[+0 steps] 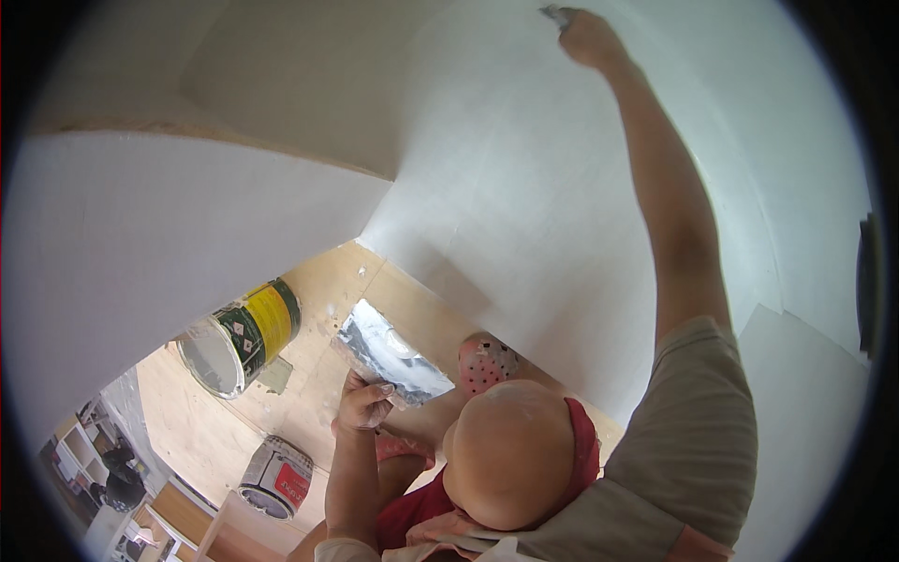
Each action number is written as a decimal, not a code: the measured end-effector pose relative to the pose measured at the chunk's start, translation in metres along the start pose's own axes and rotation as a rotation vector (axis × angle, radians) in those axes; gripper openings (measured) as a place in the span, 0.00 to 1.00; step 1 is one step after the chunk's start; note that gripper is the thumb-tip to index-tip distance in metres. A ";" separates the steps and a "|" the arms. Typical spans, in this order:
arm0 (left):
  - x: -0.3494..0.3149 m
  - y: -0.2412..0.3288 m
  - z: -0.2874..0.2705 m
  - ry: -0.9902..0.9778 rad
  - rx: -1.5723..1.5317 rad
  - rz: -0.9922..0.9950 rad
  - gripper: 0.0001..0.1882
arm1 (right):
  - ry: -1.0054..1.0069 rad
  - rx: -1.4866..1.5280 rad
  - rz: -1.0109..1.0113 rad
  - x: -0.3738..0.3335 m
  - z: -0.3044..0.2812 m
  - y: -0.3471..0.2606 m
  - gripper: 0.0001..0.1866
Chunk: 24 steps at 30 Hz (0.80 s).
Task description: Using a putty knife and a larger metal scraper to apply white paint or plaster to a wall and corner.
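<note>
the left hand (361, 405) gripped a paste-smeared flat blade (393, 352) above the floor (323, 314); the right hand (594, 41) gripped a small scraper (559, 16) near the pale wall (524, 140).

Glows cool and bright across the right-hand wall (534, 178). Dims to grey-brown at the upper left. Gleams bluish grey off the smeared metal plate (391, 356). Casts soft shadows low on that wall, along the edge of the floor (187, 412). Bends straight edges toward a black rim. Softens fine detail beyond the floor's lower-left corner.
</note>
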<state>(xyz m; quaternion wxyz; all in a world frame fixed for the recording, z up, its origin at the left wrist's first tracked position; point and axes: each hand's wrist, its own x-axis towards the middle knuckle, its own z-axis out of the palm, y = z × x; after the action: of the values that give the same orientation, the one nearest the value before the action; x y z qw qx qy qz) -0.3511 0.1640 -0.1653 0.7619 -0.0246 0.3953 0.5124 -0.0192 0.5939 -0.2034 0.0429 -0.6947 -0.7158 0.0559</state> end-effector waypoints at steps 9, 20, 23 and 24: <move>0.002 0.008 -0.003 -0.053 0.062 -0.029 0.30 | -0.027 -0.148 -0.060 0.025 -0.003 0.040 0.22; -0.002 0.001 -0.003 -0.094 0.087 0.128 0.33 | -0.147 0.073 -0.235 -0.129 -0.013 -0.042 0.19; -0.006 0.001 0.007 -0.115 0.097 0.248 0.33 | -0.291 0.155 -0.268 -0.222 -0.027 -0.082 0.14; -0.009 0.002 0.013 -0.118 0.125 0.288 0.33 | -0.339 0.202 -0.287 -0.253 -0.037 -0.094 0.12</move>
<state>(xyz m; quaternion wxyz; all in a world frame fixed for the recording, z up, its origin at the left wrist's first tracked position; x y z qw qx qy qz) -0.3467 0.1636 -0.1497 0.7025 0.1101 0.3803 0.5914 -0.0996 0.3389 -0.1490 -0.0012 -0.5587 -0.7950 0.2362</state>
